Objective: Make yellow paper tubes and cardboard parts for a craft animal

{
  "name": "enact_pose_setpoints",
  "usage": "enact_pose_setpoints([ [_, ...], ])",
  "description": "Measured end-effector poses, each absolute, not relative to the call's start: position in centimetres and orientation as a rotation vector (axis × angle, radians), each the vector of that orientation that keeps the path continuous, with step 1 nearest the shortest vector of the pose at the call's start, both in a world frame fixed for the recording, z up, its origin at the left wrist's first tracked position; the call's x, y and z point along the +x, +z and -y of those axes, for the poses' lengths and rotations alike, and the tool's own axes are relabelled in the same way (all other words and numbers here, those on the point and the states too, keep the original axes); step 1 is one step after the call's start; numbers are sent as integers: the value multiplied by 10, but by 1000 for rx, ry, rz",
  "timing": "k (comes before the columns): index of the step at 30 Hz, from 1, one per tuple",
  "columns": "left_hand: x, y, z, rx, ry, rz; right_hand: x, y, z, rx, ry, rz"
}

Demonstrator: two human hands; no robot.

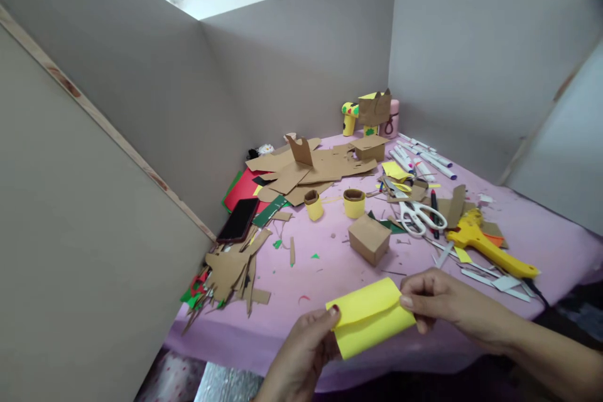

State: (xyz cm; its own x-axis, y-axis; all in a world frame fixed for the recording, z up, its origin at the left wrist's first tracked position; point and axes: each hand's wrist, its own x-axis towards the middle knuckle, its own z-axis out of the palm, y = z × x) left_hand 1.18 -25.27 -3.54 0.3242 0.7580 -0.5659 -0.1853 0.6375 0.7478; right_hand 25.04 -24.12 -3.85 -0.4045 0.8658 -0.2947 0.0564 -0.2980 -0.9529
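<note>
A yellow paper piece [372,317], rolled or folded over itself with one edge overlapping, is held above the table's front edge. My left hand [308,348] grips its left end, thumb on top. At the right end, my right hand [436,301] pinches it between thumb and fingers. What lies inside the paper is hidden. Just beyond stands a small brown cardboard box [370,239]. Two short tubes wrapped in yellow paper, a left tube [314,208] and a right tube [354,206], stand farther back.
Right of the box lie white-handled scissors [421,217] and a yellow glue gun [492,248] among paper strips. Markers [426,160] lie behind them. Cardboard scraps [230,270] and a phone [239,220] are at left. Cardboard sheets [325,163] and grey partitions [306,56] stand behind.
</note>
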Motion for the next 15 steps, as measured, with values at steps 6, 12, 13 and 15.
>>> enact_pose_setpoints([
  [6, 17, -32, 259, 483, 538, -1063, 253, -30, 242, -1184, 1825, 1344],
  [12, 29, -36, 268, 367, 541, -1085, 257, -24, 243, -1207, 1857, 1370],
  [13, 31, -36, 269, 391, 580, -1050, 257, -23, 243, -1216, 1859, 1367],
  [15, 34, -35, 271, 404, 651, -969, 258, -23, 243, -1224, 1860, 1361],
])
